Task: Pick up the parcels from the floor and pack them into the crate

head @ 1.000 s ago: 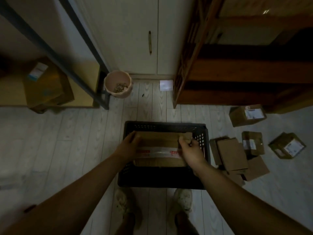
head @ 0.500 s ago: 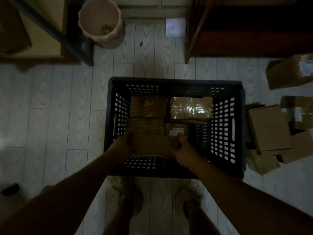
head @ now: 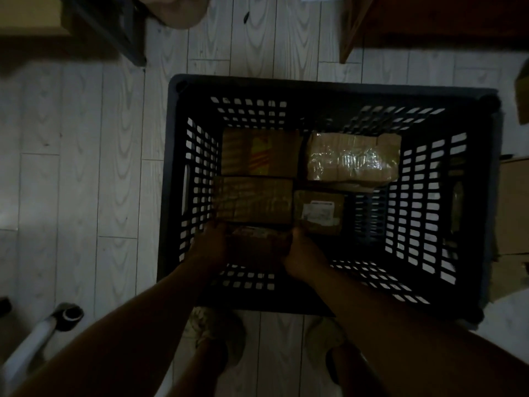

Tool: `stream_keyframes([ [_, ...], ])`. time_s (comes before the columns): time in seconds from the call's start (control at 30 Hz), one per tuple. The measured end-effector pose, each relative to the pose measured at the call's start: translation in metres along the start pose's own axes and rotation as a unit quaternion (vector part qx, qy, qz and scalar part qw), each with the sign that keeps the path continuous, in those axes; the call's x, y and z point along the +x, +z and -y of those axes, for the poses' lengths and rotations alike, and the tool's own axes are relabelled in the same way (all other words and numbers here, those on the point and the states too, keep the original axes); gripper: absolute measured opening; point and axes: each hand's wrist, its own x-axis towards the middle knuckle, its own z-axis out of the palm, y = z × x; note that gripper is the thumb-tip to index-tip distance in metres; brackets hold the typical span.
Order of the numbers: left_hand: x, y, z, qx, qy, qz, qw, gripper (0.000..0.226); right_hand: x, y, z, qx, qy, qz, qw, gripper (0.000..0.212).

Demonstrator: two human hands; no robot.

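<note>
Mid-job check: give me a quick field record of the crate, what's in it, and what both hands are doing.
crate: black slotted crate on plank floor
lying inside: taped box back left; plastic-wrapped parcel back right; brown box in front of the taped box; labelled box beside the brown one
held parcel: low in the crate's near left part
left hand: grips its left side
right hand: grips its right side
set down: cannot tell, too dark
outside: cardboard box right of the crate

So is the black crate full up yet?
Not yet. The crate holds only a few parcels low down, its walls rise well above them, and its right side is bare.
</note>
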Motion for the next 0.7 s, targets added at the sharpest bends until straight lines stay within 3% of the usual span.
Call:
stream_keyframes([
  [0.1,0.003,0.002,0.005,0.040,0.001,0.007,0.999,0.074,-0.002,0.003,-0.002,-0.027,-0.002,-0.002,1.000,0.051],
  [0.27,0.001,0.004,0.005,-0.049,-0.013,-0.029,0.998,0.064,-0.010,-0.001,-0.009,0.024,-0.006,-0.029,0.999,0.029],
  [0.33,-0.003,0.002,0.004,-0.018,0.005,-0.039,0.999,0.063,-0.008,-0.002,-0.008,0.031,-0.002,-0.034,0.999,0.024],
  [0.57,-0.007,0.007,-0.002,0.077,-0.007,-0.040,0.996,0.063,0.005,-0.003,-0.008,0.049,0.005,0.003,0.999,0.038],
  [0.7,-0.003,0.005,0.003,0.086,0.011,-0.057,0.995,0.061,0.005,-0.002,-0.014,0.007,0.000,0.017,1.000,0.035],
])
